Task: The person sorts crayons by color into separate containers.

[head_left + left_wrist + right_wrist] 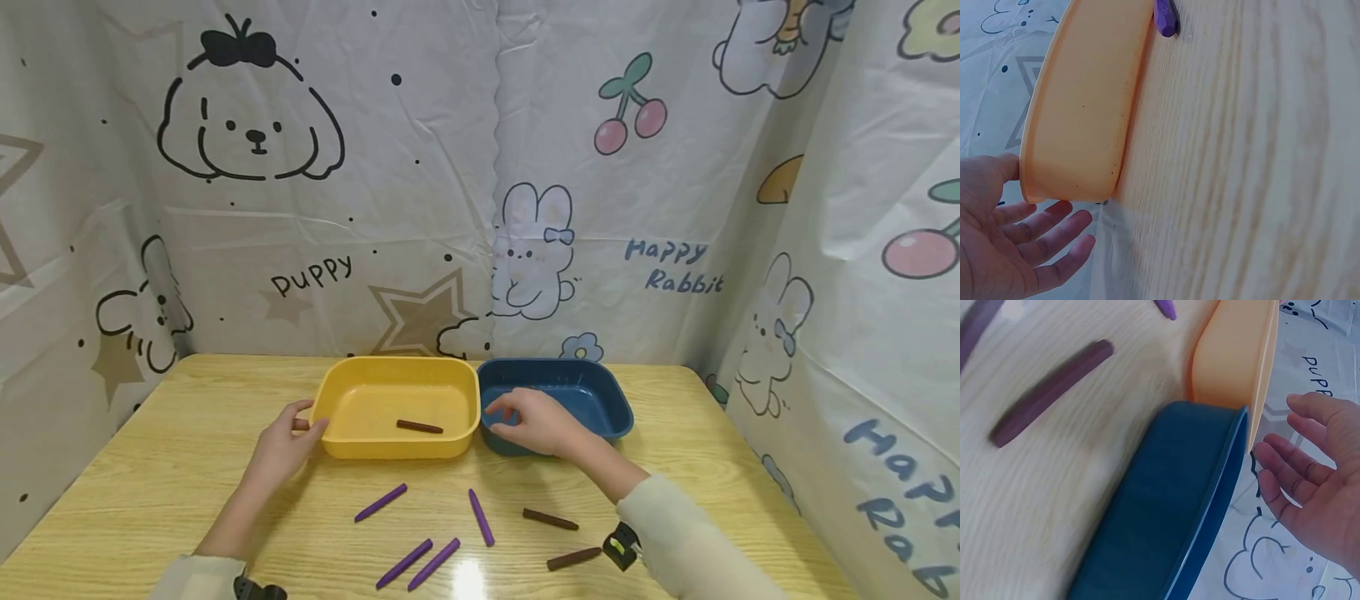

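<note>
Two brown crayons (551,519) lie, long axes roughly crosswise, below and bodyward of the nearer right hand (534,422), its parted fingers (1282,469) empty.

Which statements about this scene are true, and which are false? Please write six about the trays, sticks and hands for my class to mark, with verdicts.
1. A slim dark-brown stick lies inside the yellow, round-cornered, plastic-looking tray. True.
2. Four slim purple sticks lie on the pale wooden table. True.
3. The right hand is above the dark-blue, round-cornered, plastic-looking tray. True.
4. The left hand touches the dark-blue tray. False: it is at the yellow tray's rim.
5. The right hand holds a purple stick. False: it holds nothing.
6. Five brown sticks show on the table. False: two do.
</note>
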{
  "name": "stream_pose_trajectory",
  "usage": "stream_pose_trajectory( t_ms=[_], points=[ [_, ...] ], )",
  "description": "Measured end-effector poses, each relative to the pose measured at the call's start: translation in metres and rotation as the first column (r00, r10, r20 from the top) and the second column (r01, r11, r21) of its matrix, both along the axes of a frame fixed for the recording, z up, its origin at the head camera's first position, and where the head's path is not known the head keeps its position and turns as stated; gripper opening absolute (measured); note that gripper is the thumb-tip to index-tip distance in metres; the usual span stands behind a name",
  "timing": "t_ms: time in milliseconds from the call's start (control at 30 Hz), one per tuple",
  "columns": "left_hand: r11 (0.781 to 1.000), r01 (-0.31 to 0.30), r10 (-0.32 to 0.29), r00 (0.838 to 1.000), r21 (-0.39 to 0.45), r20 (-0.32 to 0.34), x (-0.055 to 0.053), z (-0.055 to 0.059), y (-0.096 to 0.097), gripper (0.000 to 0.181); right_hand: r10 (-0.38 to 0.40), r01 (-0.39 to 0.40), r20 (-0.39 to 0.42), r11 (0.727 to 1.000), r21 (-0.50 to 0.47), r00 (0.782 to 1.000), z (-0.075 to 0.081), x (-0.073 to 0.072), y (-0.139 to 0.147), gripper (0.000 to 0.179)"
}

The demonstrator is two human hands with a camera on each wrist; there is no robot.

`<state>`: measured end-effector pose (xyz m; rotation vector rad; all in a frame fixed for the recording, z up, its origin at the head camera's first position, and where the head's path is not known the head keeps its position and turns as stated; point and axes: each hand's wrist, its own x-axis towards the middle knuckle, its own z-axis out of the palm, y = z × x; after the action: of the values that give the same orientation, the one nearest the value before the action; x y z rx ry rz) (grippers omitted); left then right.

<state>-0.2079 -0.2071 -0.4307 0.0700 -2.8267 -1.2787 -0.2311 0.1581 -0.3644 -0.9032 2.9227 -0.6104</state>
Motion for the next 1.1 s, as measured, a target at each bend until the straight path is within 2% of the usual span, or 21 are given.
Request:
stream_pose_trajectory(
  t_ms=[133, 467, 867, 1100],
  points=[
    [1.000, 0.000, 0.000, 1.000, -0.002, 0.001, 0.000, 0.000, 0.001, 0.063, 0.000, 0.000, 0.027, 1.000, 0.009, 1.000, -0.002, 0.005, 0.010, 0.023],
    [1.000, 0.001, -0.001, 1.000, -0.005, -0.004, 0.000, 0.000, 0.002, 0.063, 0.042, -0.043, 0.035, 0.999, 0.021, 0.999, -0.011, 0.023, 0.039, 0.022],
    [1.000, -0.010, 0.010, 1.000, -0.006, 0.005, 0.000, 0.000, -0.001, 0.063, 0.076, -0.076, 0.179, 0.997, -0.005, 0.981, -0.036, 0.040, 0.066, 0.024],
    [1.000, -0.005, 0.005, 1.000, -0.003, 0.001, 0.000, -0.001, -0.001, 0.064, 0.082, -0.074, 0.232, 0.996, -0.044, 0.969, -0.050, 0.048, 0.072, 0.022]
  ],
)
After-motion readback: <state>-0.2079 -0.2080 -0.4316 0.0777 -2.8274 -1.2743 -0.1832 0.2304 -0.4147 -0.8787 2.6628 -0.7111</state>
